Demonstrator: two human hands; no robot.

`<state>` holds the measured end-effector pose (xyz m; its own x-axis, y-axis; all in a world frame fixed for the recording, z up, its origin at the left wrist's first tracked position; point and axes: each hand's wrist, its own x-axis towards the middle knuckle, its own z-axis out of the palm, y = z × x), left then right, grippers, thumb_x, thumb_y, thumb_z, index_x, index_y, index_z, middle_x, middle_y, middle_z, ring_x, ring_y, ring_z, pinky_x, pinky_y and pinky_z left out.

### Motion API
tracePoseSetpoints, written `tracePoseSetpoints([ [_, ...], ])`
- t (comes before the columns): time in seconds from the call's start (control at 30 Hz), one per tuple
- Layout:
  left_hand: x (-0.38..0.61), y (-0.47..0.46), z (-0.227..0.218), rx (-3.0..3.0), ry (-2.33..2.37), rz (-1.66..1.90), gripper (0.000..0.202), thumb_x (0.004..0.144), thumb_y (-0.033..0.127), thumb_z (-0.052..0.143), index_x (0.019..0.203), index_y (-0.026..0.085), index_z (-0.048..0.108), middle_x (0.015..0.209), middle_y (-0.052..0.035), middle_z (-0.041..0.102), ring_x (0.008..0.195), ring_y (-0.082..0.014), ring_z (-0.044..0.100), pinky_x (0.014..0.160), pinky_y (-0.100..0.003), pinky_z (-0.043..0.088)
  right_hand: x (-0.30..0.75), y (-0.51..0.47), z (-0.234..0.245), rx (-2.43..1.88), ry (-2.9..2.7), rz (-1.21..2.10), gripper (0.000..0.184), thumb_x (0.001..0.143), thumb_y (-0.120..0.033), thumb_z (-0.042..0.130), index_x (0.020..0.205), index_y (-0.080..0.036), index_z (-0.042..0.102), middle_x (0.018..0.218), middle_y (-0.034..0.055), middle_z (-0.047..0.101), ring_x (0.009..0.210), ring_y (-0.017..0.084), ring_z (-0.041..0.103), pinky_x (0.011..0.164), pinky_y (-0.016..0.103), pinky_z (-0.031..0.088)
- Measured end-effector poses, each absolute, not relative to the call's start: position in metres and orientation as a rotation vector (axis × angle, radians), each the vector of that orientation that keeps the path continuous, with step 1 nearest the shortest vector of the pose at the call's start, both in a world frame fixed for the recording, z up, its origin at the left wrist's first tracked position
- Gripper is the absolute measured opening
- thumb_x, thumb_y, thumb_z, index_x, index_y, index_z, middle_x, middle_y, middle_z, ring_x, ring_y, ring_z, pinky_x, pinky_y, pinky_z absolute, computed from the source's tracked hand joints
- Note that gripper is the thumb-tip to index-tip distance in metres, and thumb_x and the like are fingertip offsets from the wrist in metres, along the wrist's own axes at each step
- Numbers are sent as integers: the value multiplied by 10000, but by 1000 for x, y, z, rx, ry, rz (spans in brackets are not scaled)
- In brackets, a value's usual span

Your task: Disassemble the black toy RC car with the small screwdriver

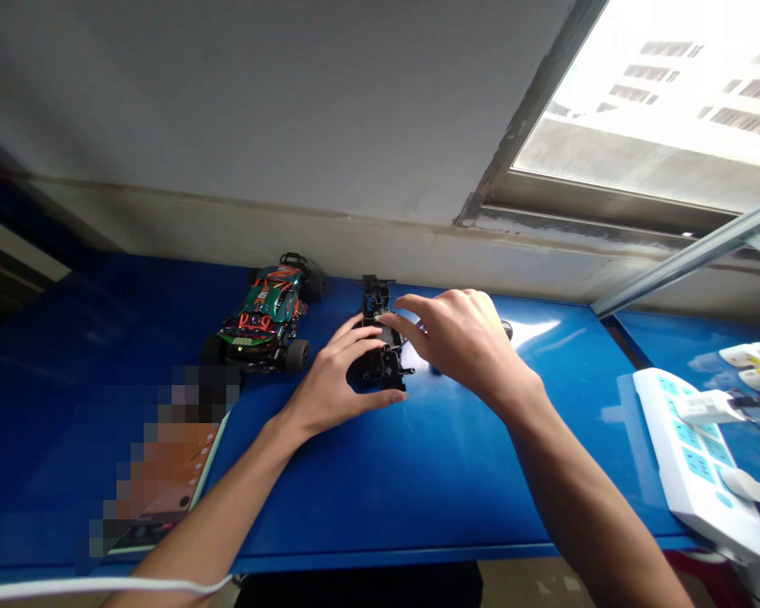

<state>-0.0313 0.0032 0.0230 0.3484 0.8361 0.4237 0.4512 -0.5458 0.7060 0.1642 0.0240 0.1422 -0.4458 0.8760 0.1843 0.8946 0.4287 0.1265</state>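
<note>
A black plastic toy car chassis [391, 365] lies lengthwise on the blue table, its far end toward the wall. My left hand [335, 371] grips it from the left side, fingers across its middle and thumb at its near end. Over the chassis's right side is my right hand [465, 338], palm down, with thumb and forefinger drawn together above the middle. Anything between those fingertips is too small or hidden to make out. Part of a dark wheel [507, 329] shows just beyond my right hand, which covers whatever lies beneath it.
A green and orange toy car [263, 304] with black wheels stands to the left. Nearer me lies a tablet [165, 481], partly blurred out. A white power strip [687, 447] with plugs sits at the right. The wall [291, 110] and window frame [608, 221] bound the table's back.
</note>
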Motion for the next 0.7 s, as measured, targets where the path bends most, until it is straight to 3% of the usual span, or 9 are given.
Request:
tracePoseSetpoints([
  [0.07, -31, 3, 23, 2145, 1114, 1097, 629, 721, 567, 921, 1197, 195, 747, 1401, -149, 705, 1503, -425, 473, 1258, -650, 390, 164, 26, 139, -1606, -2573, -295, 445, 1100, -529, 433, 1157, -284, 800, 730, 72, 776, 673, 227, 714, 609, 324, 241],
  [0.13, -31, 3, 24, 2147, 1113, 1094, 621, 716, 564, 924, 1196, 210, 751, 1395, -138, 710, 1500, -426, 478, 1265, -658, 375, 165, 25, 140, -1540, -2598, -238, 371, 1098, -446, 481, 1347, -304, 718, 777, 55, 788, 704, 214, 716, 621, 312, 270],
  [0.2, -31, 3, 25, 2147, 1118, 1081, 626, 713, 561, 927, 1207, 219, 751, 1394, -133, 712, 1505, -430, 471, 1269, -665, 362, 166, 21, 144, -1447, -2635, -181, 454, 1084, -354, 521, 1535, -314, 554, 887, 49, 803, 763, 206, 718, 629, 301, 296],
  [0.27, -31, 3, 25, 2143, 1130, 1066, 635, 712, 561, 927, 1213, 214, 751, 1401, -136, 708, 1515, -439, 454, 1266, -668, 366, 167, 19, 148, -1406, -2657, -161, 527, 1067, -307, 538, 1591, -309, 476, 984, 58, 807, 819, 211, 723, 630, 299, 308],
  [0.37, -31, 3, 25, 2135, 1141, 1066, 641, 709, 563, 928, 1211, 205, 752, 1405, -143, 703, 1519, -447, 445, 1252, -667, 388, 165, 19, 149, -1509, -2637, -203, 404, 1081, -445, 499, 1404, -277, 675, 900, 78, 807, 778, 235, 731, 621, 314, 298],
  [0.47, -31, 3, 24, 2142, 1123, 1085, 637, 710, 562, 929, 1205, 204, 749, 1397, -144, 708, 1503, -436, 472, 1259, -661, 382, 164, 23, 143, -1618, -2594, -249, 483, 1094, -544, 424, 1124, -259, 813, 778, 92, 789, 701, 236, 720, 619, 322, 282],
  [0.57, -32, 3, 24, 2152, 1114, 1081, 634, 722, 557, 924, 1211, 198, 741, 1406, -144, 704, 1511, -423, 464, 1269, -651, 373, 165, 24, 139, -1524, -2595, -198, 380, 1094, -396, 476, 1384, -293, 699, 811, 57, 790, 712, 214, 706, 626, 310, 293],
  [0.63, -32, 3, 24, 2155, 1121, 1064, 642, 726, 562, 920, 1218, 192, 737, 1414, -150, 699, 1524, -426, 444, 1264, -655, 376, 166, 22, 140, -1418, -2613, -155, 514, 1072, -294, 503, 1586, -306, 489, 886, 41, 794, 751, 201, 695, 635, 298, 308],
  [0.7, -32, 3, 25, 2152, 1126, 1062, 649, 723, 571, 919, 1219, 194, 737, 1413, -150, 699, 1527, -431, 437, 1259, -660, 381, 166, 20, 142, -1391, -2609, -140, 554, 1061, -278, 507, 1611, -302, 444, 943, 45, 799, 794, 199, 697, 642, 295, 316],
])
